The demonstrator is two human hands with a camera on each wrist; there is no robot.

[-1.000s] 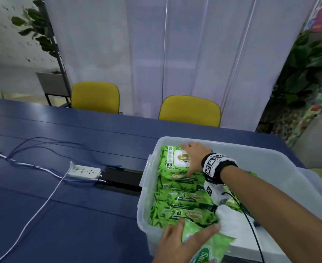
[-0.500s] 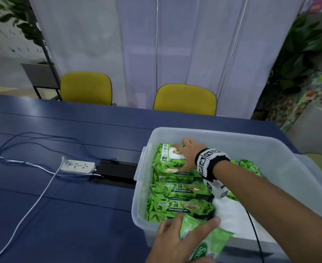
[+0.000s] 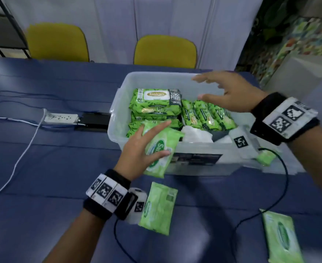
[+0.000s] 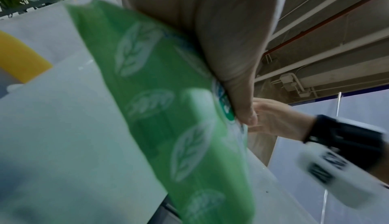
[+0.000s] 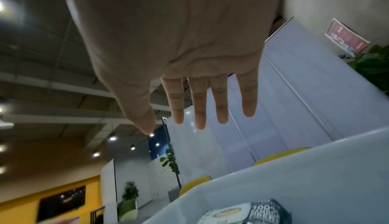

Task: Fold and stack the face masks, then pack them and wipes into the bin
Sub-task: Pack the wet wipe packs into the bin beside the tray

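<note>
- Wipes, a soft light-green plastic pack [image 3: 159,149], sit in the left hand [image 3: 137,150] at the near edge of the clear plastic bin [image 3: 118,103].
- Its fingers and thumb curl round the pack's sides.
- The pack looks squishy, light and a bit slippery, so holding its middle seems best.
- The right hand [image 3: 230,93] hovers over the bin, fingers spread, holding nothing.

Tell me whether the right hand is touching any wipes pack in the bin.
Apart. The right wrist view shows the right hand spread flat in the air, well above the wipes pack in the bin.
</note>
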